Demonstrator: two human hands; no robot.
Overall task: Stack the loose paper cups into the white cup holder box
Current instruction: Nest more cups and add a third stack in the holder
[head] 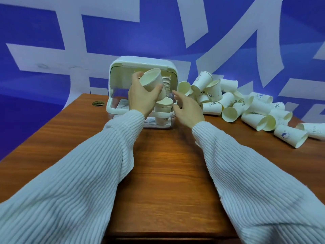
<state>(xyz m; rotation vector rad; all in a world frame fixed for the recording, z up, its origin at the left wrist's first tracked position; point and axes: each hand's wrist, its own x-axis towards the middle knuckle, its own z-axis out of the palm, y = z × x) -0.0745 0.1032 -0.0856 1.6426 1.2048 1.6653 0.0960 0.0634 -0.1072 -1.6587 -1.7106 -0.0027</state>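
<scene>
Head view. A wooden table [167, 173] runs from the bottom edge toward 12 o'clock, set against a blue wall [35, 32] with white markings. The white box [142, 63] stands at the table's far end, its front open, a row of nested cups [166, 81] visible inside on its right side. A short stack [162, 110] of cups stands upright in the box's lower front, at 6 o'clock of the held cup.

The left hand [140, 97] grips one cup [152, 80] in front of the box opening; thumb and fingers are curled round its wall, and the cup is tilted with its mouth toward 10 o'clock. The right hand [187, 110] hovers just at 3 o'clock of the stack, fingers loosely spread and slightly bent, holding nothing; whether a fingertip touches the box cannot be told.

The loose pile [246, 106] of cups lies on the table at 3 o'clock of the box, most on their sides, some printed with blue marks. Both arms wear white ribbed sleeves [79, 182]. A round hole [98, 103] sits in the tabletop at 9 o'clock of the box.
</scene>
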